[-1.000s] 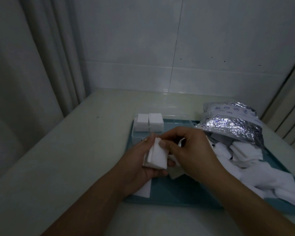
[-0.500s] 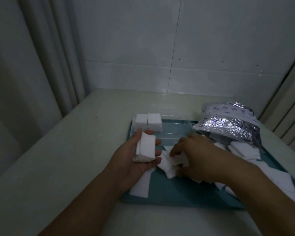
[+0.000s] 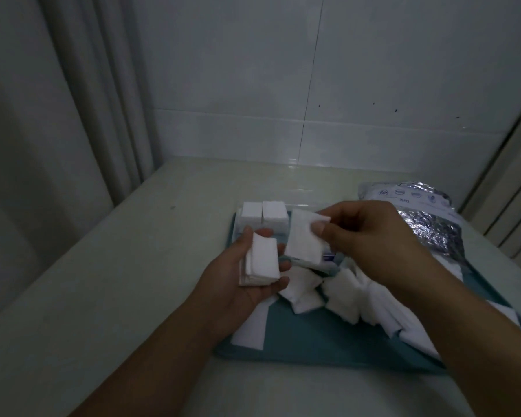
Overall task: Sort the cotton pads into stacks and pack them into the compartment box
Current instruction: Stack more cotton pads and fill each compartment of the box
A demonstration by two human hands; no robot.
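I had the left hand (image 3: 247, 275) palm up just left of the teal tray (image 3: 313, 341), its fingers curled loosely under a small stack of cotton pads (image 3: 260, 261), thumb lying along the stack's left edge. The right hand (image 3: 370, 236) hung above the tray's far half, thumb and forefinger pinching the upper corner of a single pad (image 3: 304, 239) that dangled close beside the stack, not touching it as far as I could tell.

The compartment box (image 3: 301, 203) sat at the tray's far edge, clear and hard to read in the dim light; two packed stacks (image 3: 265, 216) filled its left end, and I could not tell how many cells stood free. Loose pads (image 3: 343, 293) lay heaped across the tray's middle and right, one flat pad (image 3: 250, 329) hung over its near left edge, and the foil bag (image 3: 424, 218) rested on the tray's far right.

My worry was the corner pinch: the soft pad could fold or twist as it met the stack and land skewed. The stack was cradled rather than clamped, so a nudge from the right hand might fan its layers or tip it off the palm. The overhanging pad could slide onto the table (image 3: 103, 296) if a forearm brushed it.
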